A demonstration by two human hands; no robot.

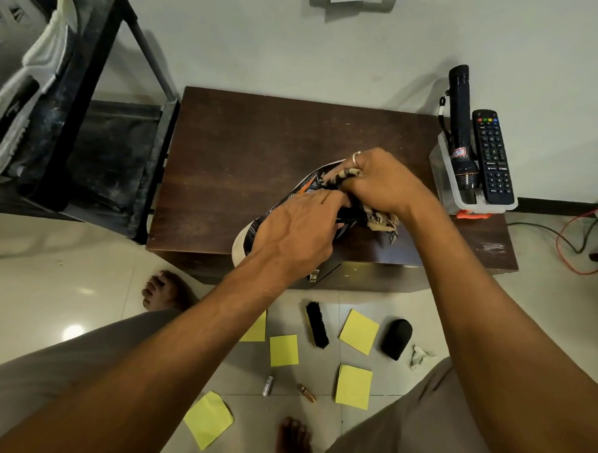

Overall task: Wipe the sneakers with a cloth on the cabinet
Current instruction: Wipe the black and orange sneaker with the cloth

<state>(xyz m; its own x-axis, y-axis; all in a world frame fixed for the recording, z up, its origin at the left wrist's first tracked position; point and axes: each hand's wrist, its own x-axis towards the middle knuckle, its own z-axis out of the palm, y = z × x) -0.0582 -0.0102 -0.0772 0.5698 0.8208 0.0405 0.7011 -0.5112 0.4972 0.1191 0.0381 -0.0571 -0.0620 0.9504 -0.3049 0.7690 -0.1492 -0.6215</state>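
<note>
Both hands worked on the cabinet (219,154): left hand (297,229) gripped the sneaker (276,206), right hand (381,181) clutched the cloth (381,219) against it.

A dark brown cabinet (253,153) is showing; the beige-and-black patterned cloth (379,219) is lying at the grey-black-orange sneaker's (273,210) three o'clock.

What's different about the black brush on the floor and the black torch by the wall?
The brush lies flat on the floor tiles, while the torch stands upright in a clear tub on the cabinet. The brush looks fuzzy with bristles; the torch looks smooth and shiny. The torch has a strap and a sticker; the brush shows neither. Both are black, long and narrow, and neither is being touched.
</note>
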